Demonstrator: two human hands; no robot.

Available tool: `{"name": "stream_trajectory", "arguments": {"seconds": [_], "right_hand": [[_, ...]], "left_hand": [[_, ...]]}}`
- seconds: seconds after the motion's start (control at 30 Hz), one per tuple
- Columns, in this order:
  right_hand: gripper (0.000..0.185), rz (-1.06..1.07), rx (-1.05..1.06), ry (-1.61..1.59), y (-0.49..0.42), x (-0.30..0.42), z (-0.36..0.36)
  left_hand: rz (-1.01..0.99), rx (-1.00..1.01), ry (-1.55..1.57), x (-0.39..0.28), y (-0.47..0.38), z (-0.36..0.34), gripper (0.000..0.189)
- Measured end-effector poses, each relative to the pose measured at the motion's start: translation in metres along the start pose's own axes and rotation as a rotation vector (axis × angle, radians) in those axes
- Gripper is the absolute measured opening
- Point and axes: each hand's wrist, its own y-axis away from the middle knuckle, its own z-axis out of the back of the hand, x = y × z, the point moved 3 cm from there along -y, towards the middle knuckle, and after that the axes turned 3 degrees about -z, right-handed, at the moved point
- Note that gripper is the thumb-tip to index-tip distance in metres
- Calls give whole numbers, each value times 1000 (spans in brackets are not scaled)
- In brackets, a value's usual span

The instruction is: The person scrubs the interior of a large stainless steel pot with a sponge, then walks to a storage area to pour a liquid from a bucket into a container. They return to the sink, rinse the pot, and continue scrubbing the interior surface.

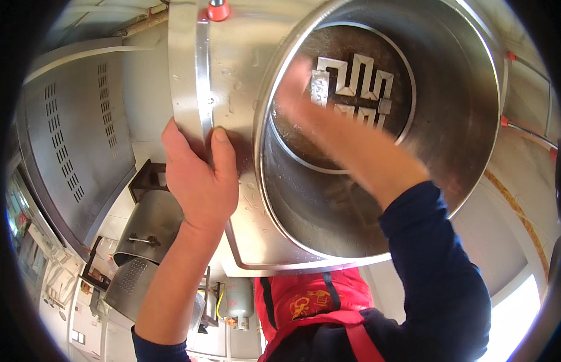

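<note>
A large round stainless steel vessel (447,117) lies before me with its mouth towards me. Its brown base carries a zigzag metal piece (366,77) and a small plate (320,86) bearing marks. Beside the mouth runs a steel panel (239,59) dotted with water drops. My left hand (201,185) grips the folded edge of this panel, thumb on the near face and fingers around the side. My right hand (298,90) reaches into the vessel near the left of its base. It is blurred, so its fingers and anything in them cannot be made out.
To the left stand a slotted steel cabinet (77,135), a metal pot with a handle (149,217) and a perforated metal vessel (131,280). A gas cylinder (238,296) with a yellow hose stands below. Red-ended metal rods (529,131) are at right.
</note>
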Motion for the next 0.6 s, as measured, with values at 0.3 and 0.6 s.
{"name": "stream_trajectory", "arguments": {"seconds": [0.3,0.6], "right_hand": [[65,964,-35,1856,-77,-167,223],[39,623,472,1547,59,-185,149]], "left_hand": [[-61,-63,-98,0,1,1,53],[-76,-74,-18,3,1,1,45]]}}
